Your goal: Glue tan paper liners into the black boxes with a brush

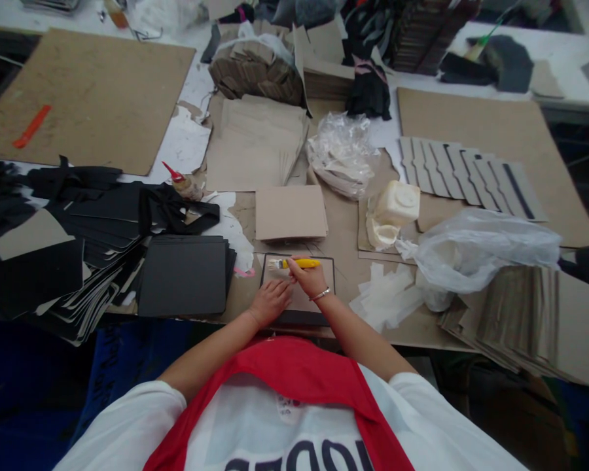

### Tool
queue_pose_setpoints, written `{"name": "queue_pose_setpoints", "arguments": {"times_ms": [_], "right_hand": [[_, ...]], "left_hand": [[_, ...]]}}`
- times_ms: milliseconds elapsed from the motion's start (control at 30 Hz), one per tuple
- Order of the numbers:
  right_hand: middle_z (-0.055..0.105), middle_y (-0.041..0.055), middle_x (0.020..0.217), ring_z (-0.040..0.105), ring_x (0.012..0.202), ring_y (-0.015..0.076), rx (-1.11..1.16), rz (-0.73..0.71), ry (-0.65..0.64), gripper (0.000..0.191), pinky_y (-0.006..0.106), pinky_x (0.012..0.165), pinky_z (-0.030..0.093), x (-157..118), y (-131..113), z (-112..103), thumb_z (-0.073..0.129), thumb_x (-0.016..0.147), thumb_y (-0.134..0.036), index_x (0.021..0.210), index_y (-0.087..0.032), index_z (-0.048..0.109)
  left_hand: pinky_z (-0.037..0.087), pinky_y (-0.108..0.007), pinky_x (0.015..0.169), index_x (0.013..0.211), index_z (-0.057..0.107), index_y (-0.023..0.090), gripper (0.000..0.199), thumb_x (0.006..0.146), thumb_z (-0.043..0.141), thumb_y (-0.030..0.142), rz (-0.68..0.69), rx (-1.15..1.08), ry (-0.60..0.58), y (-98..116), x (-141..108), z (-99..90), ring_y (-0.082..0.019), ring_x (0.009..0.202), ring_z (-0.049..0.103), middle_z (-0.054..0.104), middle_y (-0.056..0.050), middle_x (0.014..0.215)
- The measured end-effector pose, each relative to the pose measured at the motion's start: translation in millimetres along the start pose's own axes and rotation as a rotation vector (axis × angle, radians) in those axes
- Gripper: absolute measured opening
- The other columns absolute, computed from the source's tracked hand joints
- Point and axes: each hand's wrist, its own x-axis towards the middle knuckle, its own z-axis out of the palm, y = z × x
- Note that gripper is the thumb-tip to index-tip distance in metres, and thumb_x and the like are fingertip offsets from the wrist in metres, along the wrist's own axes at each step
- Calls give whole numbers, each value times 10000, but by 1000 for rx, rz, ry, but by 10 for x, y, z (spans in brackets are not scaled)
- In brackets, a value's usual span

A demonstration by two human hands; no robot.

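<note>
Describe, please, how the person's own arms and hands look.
The left hand and right hand are ungloved. The sleeves are short and white. A slim, silvery bracelet circles the right wrist; a faint line at the left wrist is unclear.

Dim light falls on a long white table (564,52), with dark blue material (29,386) below at left.

Brush handle (308,263): glossy yellow plastic. Panel beneath (302,302): matt, card-like, smooth dark border. Black boards (182,276) at near edge of table (412,336): smooth, matt. Tan stack (290,212): matt cardboard. Right-hand bag (495,248): crinkled, glossy, translucent plastic. Apron (294,373): matt red cloth.
</note>
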Motion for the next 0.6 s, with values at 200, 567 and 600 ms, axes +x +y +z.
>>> {"name": "queue_pose_setpoints", "arguments": {"times_ms": [200, 567, 600], "right_hand": [[569, -36, 522, 531, 397, 102, -110, 12, 71, 329, 203, 402, 426, 38, 292, -279, 519, 786, -495, 819, -184, 620], [603, -29, 565, 542, 415, 81, -22, 67, 355, 391, 183, 402, 444, -486, 344, -1384, 535, 789, -526, 893, -159, 625], [636, -17, 633, 563, 444, 81, -35, 21, 369, 407, 188, 430, 462, -588, 342, -1485, 512, 810, -525, 967, -164, 618]], "left_hand": [[386, -390, 937, 1160, 591, 170, 337, 892, 457, 325, -15, 37, 33, -14, -17, 26, -240, 1117, 535, 615, -127, 1193], [379, -396, 914, 1160, 595, 180, 342, 890, 452, 335, 5, 11, 4, -24, -14, 4, -263, 1099, 543, 617, -115, 1195], [382, -403, 911, 1157, 593, 177, 345, 890, 450, 343, 3, 8, -7, -24, -5, 2, -269, 1095, 543, 617, -119, 1191]]}}
